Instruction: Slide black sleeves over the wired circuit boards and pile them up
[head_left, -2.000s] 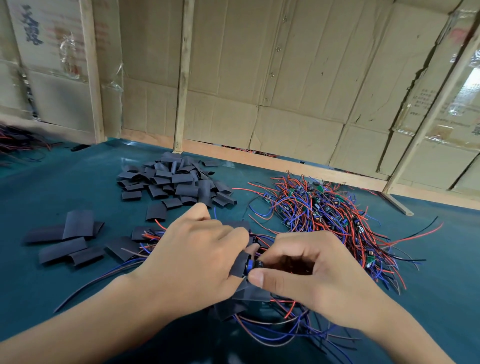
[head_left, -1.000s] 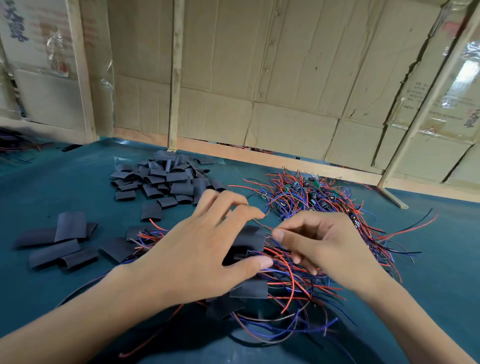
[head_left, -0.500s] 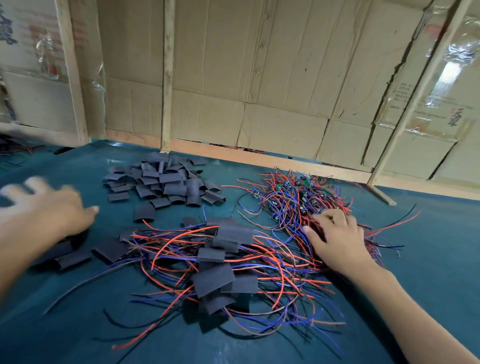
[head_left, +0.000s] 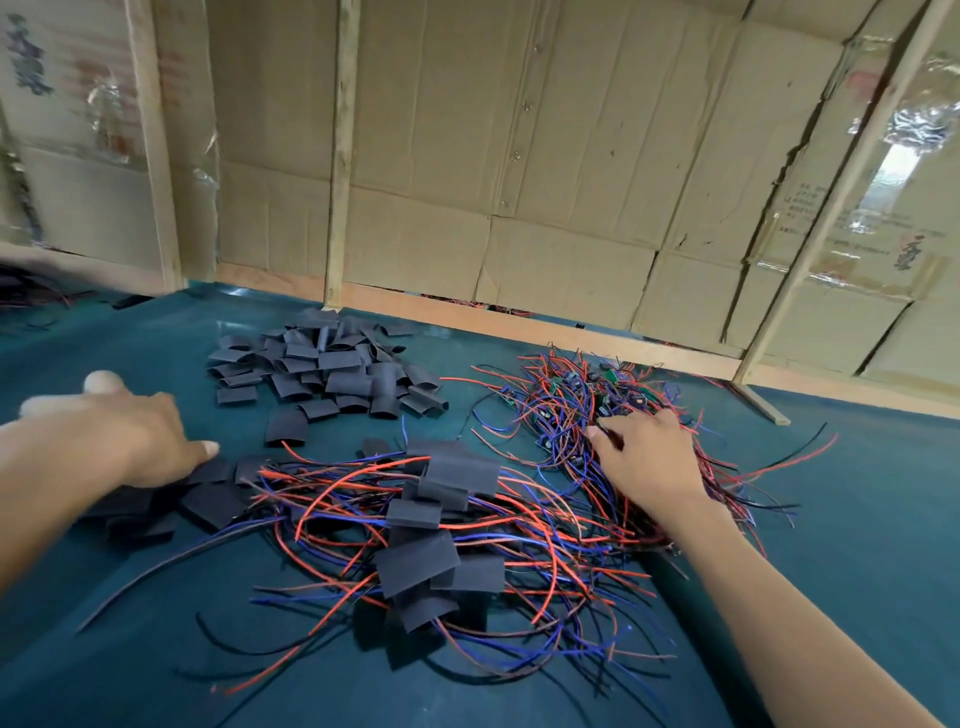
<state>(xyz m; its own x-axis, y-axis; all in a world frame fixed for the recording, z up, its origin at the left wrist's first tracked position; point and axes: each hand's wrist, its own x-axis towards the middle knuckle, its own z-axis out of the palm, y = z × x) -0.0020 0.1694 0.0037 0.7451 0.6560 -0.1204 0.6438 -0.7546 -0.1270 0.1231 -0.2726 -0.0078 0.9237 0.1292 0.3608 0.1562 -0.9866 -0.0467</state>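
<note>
STEP: fetch next pair | left hand (head_left: 122, 439) blurred, fingers flat on loose sleeves (head_left: 208, 499) | right hand (head_left: 647, 457) curled into bare boards (head_left: 576, 400), grip unclear | TIP: pinch one sleeve; lift one board clear, avoiding snagged wires

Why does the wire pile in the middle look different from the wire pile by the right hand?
The middle pile has black sleeves covering its boards; the right-hand pile shows bare green boards. The middle pile lies nearer the person, with wires spread loosely; the right-hand pile sits farther back, more tightly tangled. The right hand rests on that pile; no hand touches the middle pile. Both have red and blue wires.
</note>
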